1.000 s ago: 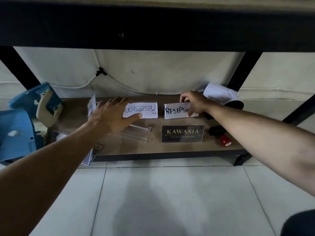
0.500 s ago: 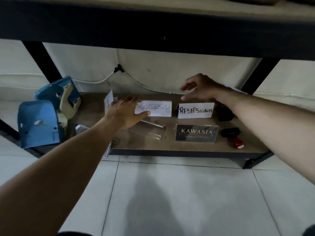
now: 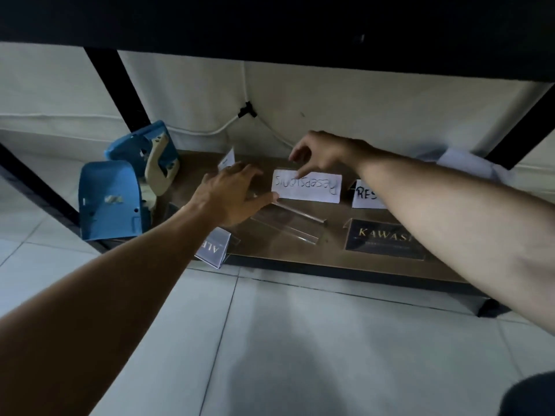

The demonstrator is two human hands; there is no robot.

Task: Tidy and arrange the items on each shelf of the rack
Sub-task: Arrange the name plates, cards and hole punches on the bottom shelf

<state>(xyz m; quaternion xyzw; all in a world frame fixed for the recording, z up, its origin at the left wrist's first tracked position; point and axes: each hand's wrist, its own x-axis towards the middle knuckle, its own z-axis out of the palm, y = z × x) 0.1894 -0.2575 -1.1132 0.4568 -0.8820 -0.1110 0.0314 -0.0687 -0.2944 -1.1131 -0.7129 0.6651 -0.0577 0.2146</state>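
Brown wood-grain bottom shelf of a black metal rack, seen from the head camera, low over pale floor tiles. On the board: a white card sign with handwritten lettering upside down, standing toward the back; just right of it a second white card, half hidden behind the forearm; in front, a clear acrylic sign holder lying flat, glossy and angular; at the right front, a dark plaque with gold KAWAS lettering; at the left front edge, a small clear stand with a pale insert, overhanging the shelf lip. Two blue plastic shells with a cream lever piled at the left end. Left hand spread flat, fingers straight, thumb tip at the upside-down sign's lower left corner. Right hand loosely curled above, one finger pressing the sign's top edge, gripping nothing.
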